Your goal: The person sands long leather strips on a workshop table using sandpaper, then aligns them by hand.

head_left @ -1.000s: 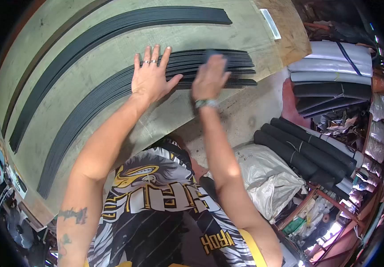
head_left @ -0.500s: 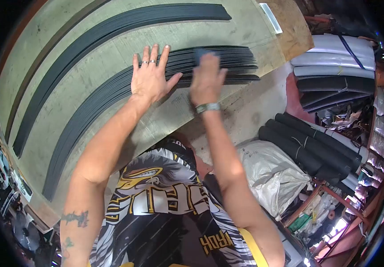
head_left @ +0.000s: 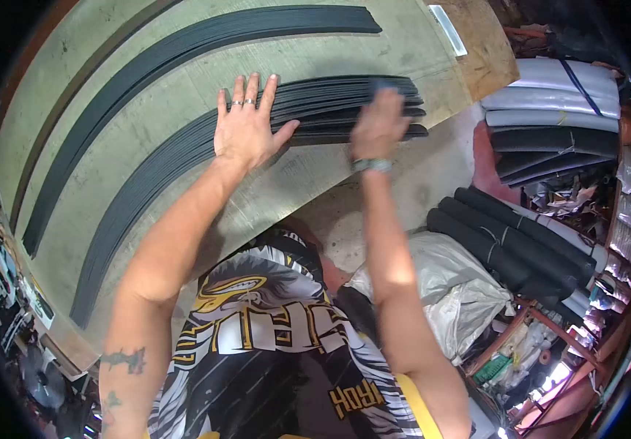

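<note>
A fanned bundle of long, curved black strips (head_left: 147, 159) lies on the pale worktable (head_left: 315, 55). My left hand (head_left: 246, 132) rests flat on the bundle with its fingers spread, two rings showing. Farther right, near the strips' loose ends, my right hand (head_left: 380, 124) is smeared by motion. At its fingertips is a small blue object (head_left: 386, 85), too blurred to name. Beyond the bundle sits a second, tighter stack of curved black strips (head_left: 206, 44).
A single brown curved strip (head_left: 59, 110) lies at the far left. A white rectangular piece (head_left: 447, 29) is near the table's right end. Beyond that edge are silver rolls (head_left: 550, 95), black rolls (head_left: 506, 241) and a whitish plastic sack (head_left: 447, 293).
My right hand has swept right along the strips toward their ends, carrying the blue object. The left hand stays in place on the bundle.
</note>
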Demonstrator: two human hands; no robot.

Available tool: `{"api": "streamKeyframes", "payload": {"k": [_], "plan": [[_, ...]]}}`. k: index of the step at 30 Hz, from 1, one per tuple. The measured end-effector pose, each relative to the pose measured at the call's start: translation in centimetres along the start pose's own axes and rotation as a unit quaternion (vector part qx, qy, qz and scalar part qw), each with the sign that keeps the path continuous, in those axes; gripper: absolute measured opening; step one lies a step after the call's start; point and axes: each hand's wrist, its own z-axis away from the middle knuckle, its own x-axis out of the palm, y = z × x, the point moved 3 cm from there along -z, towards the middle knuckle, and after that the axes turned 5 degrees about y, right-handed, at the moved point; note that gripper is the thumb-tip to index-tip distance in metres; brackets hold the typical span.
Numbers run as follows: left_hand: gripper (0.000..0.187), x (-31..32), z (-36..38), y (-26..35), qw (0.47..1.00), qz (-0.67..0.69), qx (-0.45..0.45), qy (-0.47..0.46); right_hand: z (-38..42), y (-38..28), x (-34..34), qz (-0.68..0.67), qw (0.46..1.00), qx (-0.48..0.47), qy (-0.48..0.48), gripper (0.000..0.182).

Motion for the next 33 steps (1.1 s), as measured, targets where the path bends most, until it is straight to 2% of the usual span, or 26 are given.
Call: {"api": "streamKeyframes", "payload": {"k": [1,2,3,5,7,9,10,11,13,15,17,19,21,24,25,26,29,30,31,32,33], "plan": [[0.093,0.0,0.4,0.1,1.000,-0.001,0.003,0.001,-1.1,4.5,2.6,-0.030,0.995,0.092,-0.015,0.055],[0.093,0.1,0.6,0.3,1.000,-0.004,0.001,-0.008,-2.3,9.5,4.4,-0.155,0.976,0.153,-0.011,0.054],[0.092,0.1,0.4,0.2,1.000,-0.009,0.000,-0.010,-3.9,14.4,5.3,-0.178,0.936,0.245,-0.179,0.054],[0.092,0.1,0.2,0.3,1.000,-0.015,-0.001,-0.015,-2.2,21.9,8.0,-0.154,0.947,0.275,-0.064,0.055],[0.091,0.1,0.1,0.3,1.000,-0.018,-0.005,-0.021,-1.0,23.6,3.6,-0.312,0.903,0.279,0.097,0.060],[0.088,0.3,0.3,0.4,1.000,-0.009,-0.002,-0.008,2.9,23.3,0.8,-0.489,0.775,0.377,0.137,0.051],[0.088,0.7,0.3,0.2,1.000,0.003,0.000,0.001,4.5,21.3,-1.5,-0.577,0.649,0.468,0.166,0.053],[0.087,1.0,0.2,0.0,1.000,0.014,0.005,0.011,5.8,17.9,-3.9,-0.648,0.500,0.541,0.193,0.054],[0.082,0.9,0.4,-0.1,0.998,0.048,0.016,0.029,9.0,12.5,-4.8,-0.734,0.349,0.552,0.185,0.056],[0.080,0.5,0.4,-0.4,0.995,0.094,0.021,0.017,10.1,6.7,-5.8,-0.811,0.285,0.499,0.114,0.057],[0.084,-0.2,0.3,-1.1,0.987,0.159,0.006,0.008,9.4,2.1,-6.5,-0.844,0.241,0.471,0.085,0.059],[0.089,-1.5,1.1,-2.4,0.977,0.212,-0.001,0.001,7.9,-0.4,-7.4,-0.835,0.225,0.499,0.057,0.062],[0.103,-3.5,3.5,-4.4,0.994,0.108,0.019,0.006,6.4,-1.0,-7.9,-0.833,0.260,0.485,0.057,0.064],[0.106,-4.9,9.9,-9.5,0.996,-0.002,-0.077,0.035,3.9,-1.4,-7.2,-0.847,0.285,0.445,0.050,0.066],[0.108,-4.4,12.1,-11.8,0.990,-0.032,-0.126,0.045,3.0,-1.4,-7.2,-0.857,0.269,0.439,0.039,0.065],[0.108,-4.1,13.9,-13.6,0.982,-0.077,-0.166,0.047,2.1,-1.6,-6.9,-0.855,0.275,0.438,0.031,0.064],[0.106,-5.3,15.1,-15.8,0.983,-0.064,-0.167,0.051,0.1,-2.7,-5.9,-0.844,0.281,0.456,-0.026,0.063],[0.103,-5.7,15.1,-15.4,0.983,-0.059,-0.163,0.055,0.8,-3.2,-2.4,-0.845,0.293,0.446,-0.026,0.061],[0.100,-6.0,15.2,-15.3,0.983,-0.057,-0.167,0.053,0.1,-3.4,-4.1,-0.825,0.330,0.455,-0.059,0.060],[0.102,-6.4,15.6,-15.5,0.982,-0.046,-0.176,0.059,0.1,-3.4,-3.6,-0.823,0.390,0.410,-0.055,0.062],[0.104,-6.4,16.2,-15.8,0.978,-0.044,-0.193,0.063,0.0,-3.0,-4.3,-0.761,0.509,0.398,-0.062,0.065]]}}
